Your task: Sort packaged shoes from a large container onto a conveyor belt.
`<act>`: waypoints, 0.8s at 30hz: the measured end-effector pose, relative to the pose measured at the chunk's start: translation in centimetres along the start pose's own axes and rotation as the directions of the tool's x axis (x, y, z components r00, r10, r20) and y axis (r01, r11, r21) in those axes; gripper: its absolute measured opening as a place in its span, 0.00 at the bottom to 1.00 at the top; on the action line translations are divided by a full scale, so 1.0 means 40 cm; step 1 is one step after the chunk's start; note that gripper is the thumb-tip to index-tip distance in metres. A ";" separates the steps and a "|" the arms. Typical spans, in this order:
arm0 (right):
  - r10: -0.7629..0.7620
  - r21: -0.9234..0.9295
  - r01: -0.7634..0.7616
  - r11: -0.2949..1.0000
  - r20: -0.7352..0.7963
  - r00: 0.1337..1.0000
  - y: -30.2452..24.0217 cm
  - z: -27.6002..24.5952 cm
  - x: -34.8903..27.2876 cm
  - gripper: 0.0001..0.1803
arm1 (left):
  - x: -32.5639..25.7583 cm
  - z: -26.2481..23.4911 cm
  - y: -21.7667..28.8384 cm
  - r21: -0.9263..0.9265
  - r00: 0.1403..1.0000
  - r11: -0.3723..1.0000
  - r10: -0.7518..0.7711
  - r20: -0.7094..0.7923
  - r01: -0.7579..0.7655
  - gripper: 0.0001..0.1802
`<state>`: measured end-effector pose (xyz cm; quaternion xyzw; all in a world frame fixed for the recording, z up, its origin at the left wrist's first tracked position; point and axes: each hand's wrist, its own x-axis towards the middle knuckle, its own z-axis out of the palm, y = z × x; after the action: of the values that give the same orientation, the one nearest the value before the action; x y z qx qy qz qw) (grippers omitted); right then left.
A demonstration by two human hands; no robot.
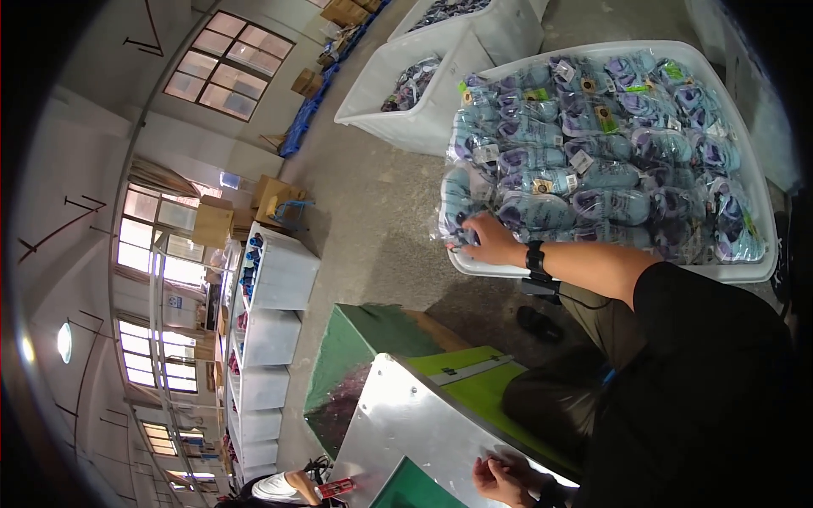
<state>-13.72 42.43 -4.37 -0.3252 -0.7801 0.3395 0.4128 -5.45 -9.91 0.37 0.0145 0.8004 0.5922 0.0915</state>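
My right hand, with a black watch on its wrist, reaches into a large white plastic tub on the right. Its fingers are closed on a bagged pair of shoes at the tub's near left corner. Rows of similar light blue and purple shoes in clear plastic bags fill the tub. Several bags carry white or green tags. My left hand hovers low over a metal tabletop, its fingers loosely bent and apart, with nothing seen in it.
Other white tubs hold bagged goods at the top. A green and yellow stand is under the metal table, and a green sheet lies on it. White bins line the left. Another person's arm shows at the bottom edge.
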 end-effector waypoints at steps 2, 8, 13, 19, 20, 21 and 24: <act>-0.017 0.019 0.016 1.000 0.078 0.997 0.020 0.010 -0.045 0.25 | -0.003 0.001 -0.002 -0.040 1.000 0.999 0.009 0.001 -0.009 0.15; -0.068 0.033 0.064 0.997 0.143 0.987 -0.004 -0.018 -0.079 0.21 | -0.007 0.005 0.007 -0.061 1.000 0.998 -0.015 -0.005 0.015 0.14; -0.210 -0.050 0.222 0.974 0.174 0.962 -0.003 -0.006 0.010 0.28 | -0.029 0.017 0.052 -0.129 0.995 0.987 -0.097 0.024 0.099 0.14; -0.251 -0.332 0.353 0.875 0.314 0.916 0.065 0.021 0.070 0.35 | -0.029 0.028 0.039 0.007 0.997 0.997 0.073 -0.039 -0.073 0.18; -0.229 -0.404 0.380 0.832 0.374 0.899 0.090 0.018 0.071 0.41 | -0.026 0.031 0.037 0.006 0.996 0.997 0.079 -0.031 -0.078 0.18; -0.229 -0.413 0.408 0.814 0.417 0.880 0.095 0.009 0.073 0.47 | -0.031 0.032 0.040 0.002 0.996 0.997 0.077 -0.047 -0.077 0.18; -0.146 -0.434 0.324 0.841 0.395 0.907 0.074 0.022 0.077 0.42 | -0.018 0.020 0.018 0.028 0.995 0.995 0.093 -0.046 -0.092 0.18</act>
<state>-15.18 46.27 -5.81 -0.2544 -0.9347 0.1286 0.2121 -4.67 -9.02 0.93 0.0387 0.8084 0.5856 0.0448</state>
